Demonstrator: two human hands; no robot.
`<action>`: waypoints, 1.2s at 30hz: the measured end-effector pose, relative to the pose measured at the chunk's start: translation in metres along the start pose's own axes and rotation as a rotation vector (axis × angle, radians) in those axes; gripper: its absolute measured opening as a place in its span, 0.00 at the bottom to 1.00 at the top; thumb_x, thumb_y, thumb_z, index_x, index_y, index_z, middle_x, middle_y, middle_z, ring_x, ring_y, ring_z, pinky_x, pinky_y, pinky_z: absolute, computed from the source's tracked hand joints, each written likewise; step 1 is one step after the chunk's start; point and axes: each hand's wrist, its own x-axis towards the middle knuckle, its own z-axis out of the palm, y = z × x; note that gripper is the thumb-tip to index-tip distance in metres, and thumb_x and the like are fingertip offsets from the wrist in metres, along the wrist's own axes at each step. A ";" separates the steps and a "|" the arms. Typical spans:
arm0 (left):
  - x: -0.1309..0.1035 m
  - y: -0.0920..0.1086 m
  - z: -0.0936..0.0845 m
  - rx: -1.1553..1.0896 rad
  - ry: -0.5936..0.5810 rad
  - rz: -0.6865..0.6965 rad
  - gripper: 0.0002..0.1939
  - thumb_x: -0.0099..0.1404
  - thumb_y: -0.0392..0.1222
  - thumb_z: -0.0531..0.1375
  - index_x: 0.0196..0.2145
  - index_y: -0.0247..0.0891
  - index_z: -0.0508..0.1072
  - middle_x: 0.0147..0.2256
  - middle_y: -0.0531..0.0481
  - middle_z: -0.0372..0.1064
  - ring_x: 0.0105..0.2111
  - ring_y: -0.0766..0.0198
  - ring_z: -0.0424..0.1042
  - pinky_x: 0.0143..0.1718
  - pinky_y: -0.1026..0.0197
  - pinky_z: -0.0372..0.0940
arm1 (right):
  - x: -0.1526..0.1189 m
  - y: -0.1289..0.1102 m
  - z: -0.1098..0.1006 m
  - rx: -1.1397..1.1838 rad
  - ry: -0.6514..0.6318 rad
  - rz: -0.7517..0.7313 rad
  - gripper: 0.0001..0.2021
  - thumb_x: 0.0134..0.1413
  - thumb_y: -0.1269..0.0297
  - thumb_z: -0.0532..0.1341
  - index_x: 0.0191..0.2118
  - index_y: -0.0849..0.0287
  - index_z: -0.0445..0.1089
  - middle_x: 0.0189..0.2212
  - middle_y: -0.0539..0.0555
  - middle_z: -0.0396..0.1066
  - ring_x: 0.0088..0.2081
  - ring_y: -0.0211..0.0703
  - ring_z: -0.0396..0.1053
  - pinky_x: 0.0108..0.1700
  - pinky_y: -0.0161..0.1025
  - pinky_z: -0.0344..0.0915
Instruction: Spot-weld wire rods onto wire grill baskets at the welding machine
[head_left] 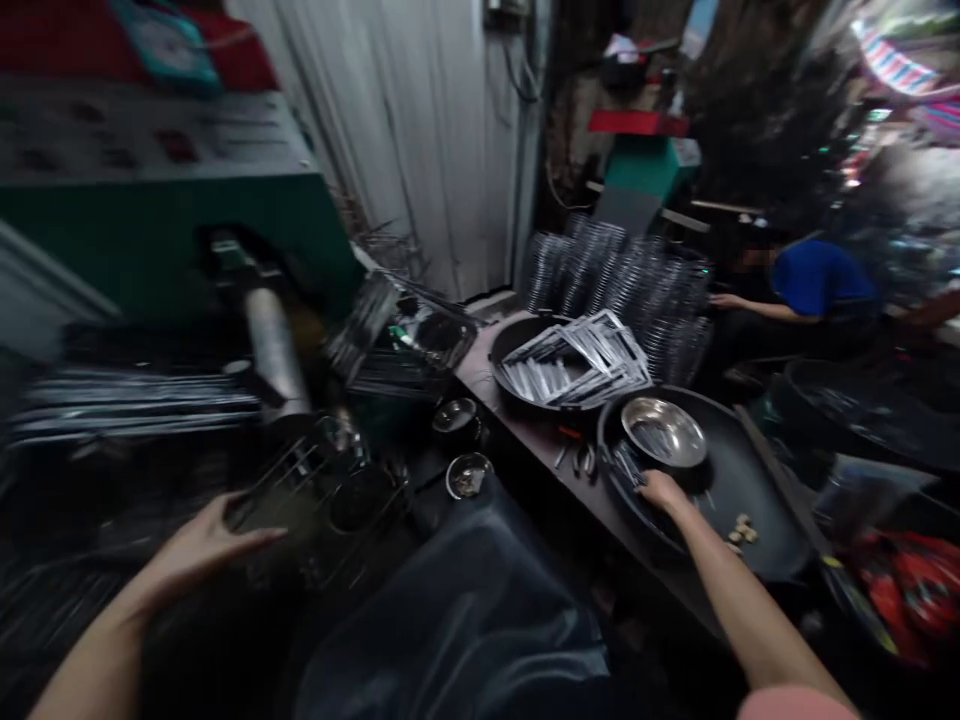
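My left hand [206, 550] is at the lower left, thumb and fingers spread apart. It is beside a blurred wire frame [289, 465] near the base of a machine, and I cannot tell whether they touch. My right hand [663, 491] reaches over the near rim of a wide black pan [739, 480], fingers closed on a small bunch of thin metal strips [627, 464]. Just beyond that hand, inside the pan, sits a shiny steel bowl [664, 432] with more thin pieces in it. Several small pale lumps [742, 533] lie at the pan's right.
Flat metal frames [600, 355] fill a second black pan [499, 345], with wire stacks [615, 290] behind. Pliers [585, 460] lie on the bench edge. Two small bowls [469, 476] stand near my knee. A green machine [172, 240] is left; a person in blue [821, 280] crouches right.
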 end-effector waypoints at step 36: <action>-0.111 0.118 0.040 0.535 0.370 0.380 0.38 0.53 0.58 0.62 0.53 0.24 0.70 0.57 0.19 0.64 0.57 0.31 0.62 0.60 0.31 0.50 | -0.186 -0.282 -0.033 0.136 -0.323 -1.366 0.07 0.58 0.66 0.66 0.39 0.64 0.78 0.33 0.51 0.77 0.37 0.40 0.74 0.36 0.30 0.64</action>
